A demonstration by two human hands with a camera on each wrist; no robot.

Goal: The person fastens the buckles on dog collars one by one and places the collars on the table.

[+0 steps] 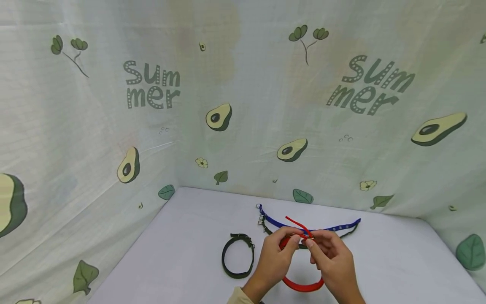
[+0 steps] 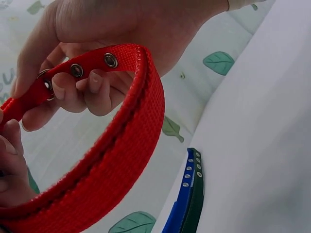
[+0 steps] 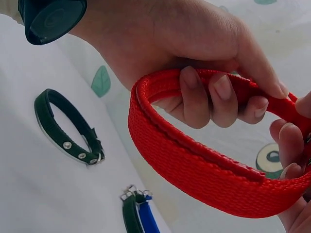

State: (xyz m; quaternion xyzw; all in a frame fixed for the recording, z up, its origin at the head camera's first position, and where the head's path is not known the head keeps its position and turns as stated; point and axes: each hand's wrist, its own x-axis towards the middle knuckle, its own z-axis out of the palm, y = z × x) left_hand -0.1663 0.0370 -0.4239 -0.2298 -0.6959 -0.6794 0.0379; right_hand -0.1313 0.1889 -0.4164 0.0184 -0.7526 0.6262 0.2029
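Both hands hold a red collar (image 1: pixel 303 288) above the table, its loop hanging below the fingers. My left hand (image 1: pixel 274 255) pinches the strap between thumb and fingers; the right wrist view shows its fingers curled round the padded red band (image 3: pixel 209 170). With thumb and fingertips my right hand (image 1: pixel 336 258) grips the other side, close to the left fingertips. In the left wrist view, metal-rimmed eyelets (image 2: pixel 111 60) line the strap at the right fingers. A thin red strap end (image 1: pixel 294 221) sticks up between the hands. The fingers partly hide the joining place.
A dark green collar (image 1: pixel 238 275), closed into a loop, lies on the white table (image 1: pixel 182 253) left of the hands. Behind them, a blue collar (image 1: pixel 275 222) and another dark green collar (image 1: pixel 347 233) lie stretched out together. A printed curtain (image 1: pixel 243 84) surrounds the table.
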